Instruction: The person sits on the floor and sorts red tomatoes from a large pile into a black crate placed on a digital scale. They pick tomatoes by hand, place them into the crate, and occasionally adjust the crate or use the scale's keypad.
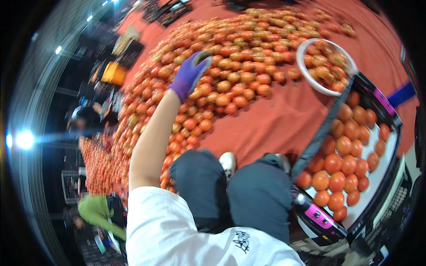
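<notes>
My left hand (192, 73), in a purple glove with grey-coated fingertips, reaches out over a broad heap of tomatoes (239, 60). Its thumb stands apart from the curled fingers, and I see no tomato between them, though the hand is a little blurred. My right hand is out of view. At my right side is a black box (371, 212) with pink printed panels, its white bottom partly covered by rows of red tomatoes (344, 163). A round white-rimmed container (301, 63) beyond the box holds tomatoes with green and orange tones.
Red cloth (263, 128) covers the ground between the heap and my knees. A dark strap or edge (322, 129) runs along the box's near side. At the left, a person in a green top (96, 212) bends down. A yellow container (113, 73) stands farther off, near dark crates.
</notes>
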`<state>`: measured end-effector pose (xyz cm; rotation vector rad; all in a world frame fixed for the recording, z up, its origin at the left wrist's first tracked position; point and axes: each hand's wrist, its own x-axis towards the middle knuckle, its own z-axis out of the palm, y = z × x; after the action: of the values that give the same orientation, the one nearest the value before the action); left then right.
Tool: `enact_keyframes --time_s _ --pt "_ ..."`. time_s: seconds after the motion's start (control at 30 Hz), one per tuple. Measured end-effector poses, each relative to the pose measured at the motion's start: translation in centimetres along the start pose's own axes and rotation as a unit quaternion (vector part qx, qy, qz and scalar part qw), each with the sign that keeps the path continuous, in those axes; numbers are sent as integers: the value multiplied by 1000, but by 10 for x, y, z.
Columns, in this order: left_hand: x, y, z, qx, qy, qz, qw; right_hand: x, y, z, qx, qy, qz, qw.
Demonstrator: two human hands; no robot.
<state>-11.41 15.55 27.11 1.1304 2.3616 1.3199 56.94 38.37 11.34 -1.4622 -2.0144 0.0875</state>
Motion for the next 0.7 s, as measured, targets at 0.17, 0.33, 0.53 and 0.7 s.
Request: enact_keyframes --time_s 0.17,0.33,0.53,0.7 --pt "-292 -56 -150 167 216 -252 928 -14 -60 23 56 -77 -114 989" --pt "-479 -151 -108 95 269 -416 864 -10 -99 32 58 -100 -181 977" --pt "-505 -254 -26 -39 217 -447 867 -4 -126 36 43 -112 -215 969" --pt "-416 -323 -13 -3 328 -348 878 15 -145 35 24 -112 -236 965"
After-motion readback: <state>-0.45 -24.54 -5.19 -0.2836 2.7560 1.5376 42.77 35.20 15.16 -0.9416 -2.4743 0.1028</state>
